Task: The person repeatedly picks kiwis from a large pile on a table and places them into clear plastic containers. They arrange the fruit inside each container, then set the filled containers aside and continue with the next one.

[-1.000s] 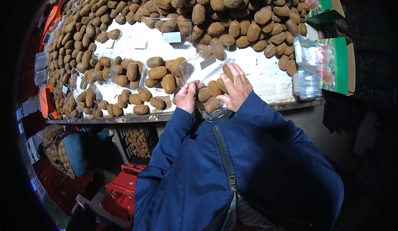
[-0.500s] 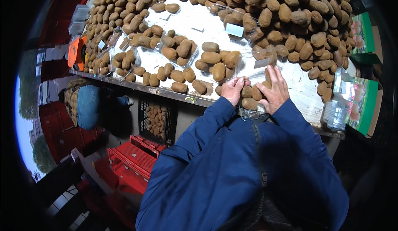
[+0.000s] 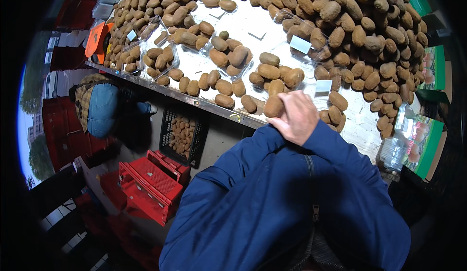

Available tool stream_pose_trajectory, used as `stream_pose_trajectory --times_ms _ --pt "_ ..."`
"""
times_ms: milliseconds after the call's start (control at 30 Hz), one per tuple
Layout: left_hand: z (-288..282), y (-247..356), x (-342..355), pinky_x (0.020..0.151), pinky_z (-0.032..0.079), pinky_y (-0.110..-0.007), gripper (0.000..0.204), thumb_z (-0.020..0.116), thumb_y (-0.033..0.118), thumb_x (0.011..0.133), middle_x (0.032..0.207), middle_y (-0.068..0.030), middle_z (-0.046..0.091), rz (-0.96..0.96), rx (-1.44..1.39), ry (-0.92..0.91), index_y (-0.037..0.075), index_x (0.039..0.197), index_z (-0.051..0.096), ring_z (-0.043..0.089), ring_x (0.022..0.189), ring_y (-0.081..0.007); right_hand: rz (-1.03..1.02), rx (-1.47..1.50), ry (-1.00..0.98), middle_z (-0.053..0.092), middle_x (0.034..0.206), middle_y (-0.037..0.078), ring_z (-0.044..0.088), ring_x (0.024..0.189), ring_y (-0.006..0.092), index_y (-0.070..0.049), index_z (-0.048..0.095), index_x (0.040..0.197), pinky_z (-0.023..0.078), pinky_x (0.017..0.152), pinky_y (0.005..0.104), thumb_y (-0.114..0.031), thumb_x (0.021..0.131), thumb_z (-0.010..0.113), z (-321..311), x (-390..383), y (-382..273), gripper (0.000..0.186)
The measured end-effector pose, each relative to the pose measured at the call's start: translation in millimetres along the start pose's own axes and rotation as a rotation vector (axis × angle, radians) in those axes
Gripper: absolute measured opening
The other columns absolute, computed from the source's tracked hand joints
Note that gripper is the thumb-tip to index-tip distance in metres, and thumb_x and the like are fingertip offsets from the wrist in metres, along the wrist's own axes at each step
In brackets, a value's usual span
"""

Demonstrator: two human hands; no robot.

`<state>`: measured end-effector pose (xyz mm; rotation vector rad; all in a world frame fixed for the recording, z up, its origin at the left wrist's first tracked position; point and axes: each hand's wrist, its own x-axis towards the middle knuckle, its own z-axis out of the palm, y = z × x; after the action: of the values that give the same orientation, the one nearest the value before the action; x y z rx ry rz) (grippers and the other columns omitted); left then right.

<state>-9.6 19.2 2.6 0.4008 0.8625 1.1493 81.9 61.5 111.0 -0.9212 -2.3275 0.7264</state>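
Navy jacket (image 3: 262, 198), long front zipper (image 3: 315, 213)

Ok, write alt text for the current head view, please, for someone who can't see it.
The person's right hand holds a brown kiwi near the front edge of a white table crowded with heaped kiwis and clear plastic boxes. The left hand is hidden.

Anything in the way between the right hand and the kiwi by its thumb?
Nothing visible: the right hand has its thumb and fingers directly against the kiwi. The left hand is hidden from view, so its position can't be told.
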Motion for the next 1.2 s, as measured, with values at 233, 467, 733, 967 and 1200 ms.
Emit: stream_pose_trajectory --times_ms 233,467,733,967,1200 --pt "14 -4 5 0.08 0.052 -0.028 0.029 0.061 0.026 0.099 0.098 -0.0066 0.067 -0.179 0.233 0.159 0.001 0.115 0.062 0.061 0.089 -0.0101 0.206 0.37 -0.257 0.057 0.085 0.019 0.054 0.082 0.0316 0.004 0.052 0.115 0.046 0.074 0.044 -0.032 0.085 0.074 70 69 -37 0.052" --pt "13 -19 18 0.079 0.051 -0.027 0.026 0.059 0.022 0.1 0.098 -0.0074 0.071 -0.024 0.264 0.266 -0.002 0.107 0.066 0.063 0.085 -0.0108 0.207 0.286 0.161 0.066 0.086 0.014 0.064 0.073 0.0254 0.001 0.066 0.103 0.053 0.069 0.0339 -0.001 0.084 0.067 -8 7 3 0.018" --pt "14 -12 12 0.088 0.051 -0.029 0.034 0.054 0.028 0.102 0.1 -0.0097 0.072 -0.028 0.501 0.175 -0.003 0.107 0.066 0.066 0.094 -0.0152 0.753 -0.859 0.214 0.04 0.146 0.025 0.034 0.139 0.0407 -0.006 0.044 0.143 0.031 0.113 0.0536 -0.028 0.086 0.072 -79 -122 135 0.067" --pt "5 -19 16 0.087 0.049 -0.03 0.031 0.054 0.028 0.103 0.102 -0.0098 0.068 -0.101 0.149 0.161 -0.001 0.111 0.06 0.063 0.096 -0.0172 0.596 -0.508 0.448 0.041 0.143 0.027 0.041 0.13 0.0446 0.001 0.061 0.116 0.04 0.106 0.0493 -0.013 0.074 0.078 -44 -196 186 0.047" --pt "4 -15 18 0.097 0.049 -0.036 0.029 0.057 0.024 0.102 0.106 -0.0141 0.068 -0.065 0.075 0.185 -0.001 0.114 0.056 0.065 0.103 -0.023 0.623 -0.763 0.519 0.044 0.139 0.025 0.044 0.126 0.0427 -0.003 0.056 0.127 0.042 0.103 0.0486 -0.012 0.079 0.078 -75 -179 153 0.053"
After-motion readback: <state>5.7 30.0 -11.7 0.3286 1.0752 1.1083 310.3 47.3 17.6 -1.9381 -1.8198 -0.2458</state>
